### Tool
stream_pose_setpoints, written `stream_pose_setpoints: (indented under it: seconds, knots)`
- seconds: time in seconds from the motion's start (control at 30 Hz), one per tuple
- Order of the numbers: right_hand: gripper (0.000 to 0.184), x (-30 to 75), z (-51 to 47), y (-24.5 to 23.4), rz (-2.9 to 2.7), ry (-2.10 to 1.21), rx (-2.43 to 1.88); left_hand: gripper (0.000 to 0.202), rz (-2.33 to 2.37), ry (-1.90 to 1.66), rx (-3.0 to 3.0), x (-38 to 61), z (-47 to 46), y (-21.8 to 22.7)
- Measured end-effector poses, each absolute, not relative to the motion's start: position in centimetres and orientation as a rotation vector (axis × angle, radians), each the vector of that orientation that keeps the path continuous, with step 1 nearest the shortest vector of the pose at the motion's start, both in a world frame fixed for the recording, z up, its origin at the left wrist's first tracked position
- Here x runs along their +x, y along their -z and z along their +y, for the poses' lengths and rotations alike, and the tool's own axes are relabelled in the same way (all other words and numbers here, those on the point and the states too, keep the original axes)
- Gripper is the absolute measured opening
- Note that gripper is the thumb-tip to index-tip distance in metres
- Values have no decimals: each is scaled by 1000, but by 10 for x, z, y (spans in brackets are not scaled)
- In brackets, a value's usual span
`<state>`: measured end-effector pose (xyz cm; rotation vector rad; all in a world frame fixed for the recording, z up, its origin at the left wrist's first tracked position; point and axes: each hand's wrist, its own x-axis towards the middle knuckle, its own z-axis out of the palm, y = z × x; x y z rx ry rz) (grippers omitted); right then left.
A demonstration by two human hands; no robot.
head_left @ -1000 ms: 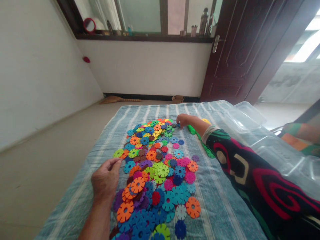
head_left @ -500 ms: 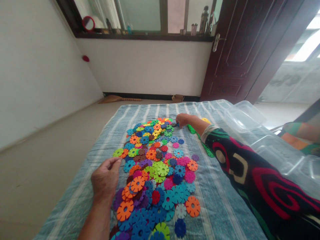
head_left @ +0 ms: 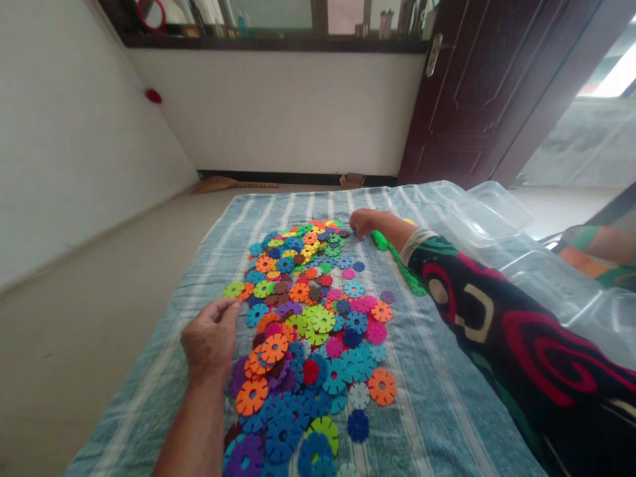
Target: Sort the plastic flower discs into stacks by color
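Many colourful notched plastic discs [head_left: 318,321] lie in a long, overlapping heap on a striped cloth [head_left: 199,371]. At the far right end of the heap, my right hand [head_left: 365,222] reaches down with closed fingers, and a small blue disc [head_left: 354,232] shows at its fingertips. My left hand [head_left: 211,338] rests at the heap's left edge, thumb and fingers pinched together near a blue disc [head_left: 257,315]. Whatever the left fingers pinch, if anything, is too small to tell. Beside my right forearm lies a row of green discs [head_left: 397,262], partly covered by the arm.
Clear plastic boxes [head_left: 539,285] stand on the right side of the cloth. Another person's arm and colourful clothing [head_left: 596,255] show at the right edge. Beyond the cloth are a broom [head_left: 218,184] on the floor, a wall and a dark red door [head_left: 477,99].
The view has tipped slightly downward, so everything sits higher in the picture. My right hand has shifted a little off the heap's far end, showing the blue disc. My left hand stays put.
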<state>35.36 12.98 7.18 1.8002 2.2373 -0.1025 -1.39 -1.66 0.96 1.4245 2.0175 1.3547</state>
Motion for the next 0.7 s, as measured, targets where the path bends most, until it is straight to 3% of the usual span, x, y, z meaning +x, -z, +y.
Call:
stream_pose_setpoints:
  seconds: [0.7]
  knots:
    - [52,368,135,-80,2344,216,1943,27,2014,-1336,1441,-14,-17,-9]
